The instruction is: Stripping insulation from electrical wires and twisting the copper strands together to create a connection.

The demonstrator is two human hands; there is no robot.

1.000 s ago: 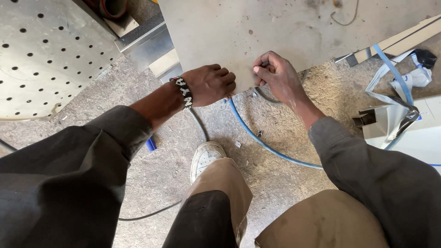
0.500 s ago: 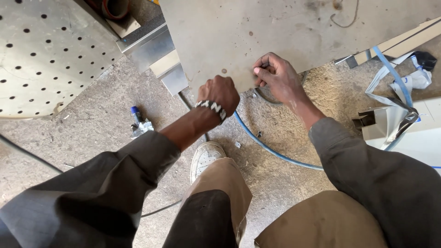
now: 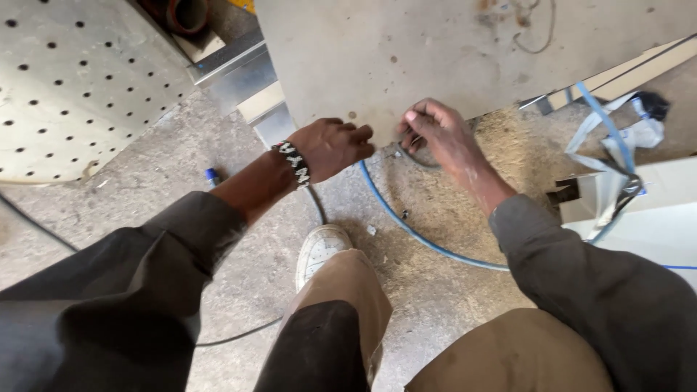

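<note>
Your left hand point(image 3: 330, 147): knuckles up, fingers curled, at the lower edge of the grey panel point(image 3: 406, 51); whether it grips anything cannot be told. Your right hand point(image 3: 443, 134): fingers pinched on something small at the same edge, above the blue hose point(image 3: 406, 221) on the floor point(image 3: 145, 189).

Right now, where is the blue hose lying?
In the head view, the blue hose lies on the dusty concrete floor, curving from beneath the left hand rightward past the white shoe, under the right forearm.
</note>
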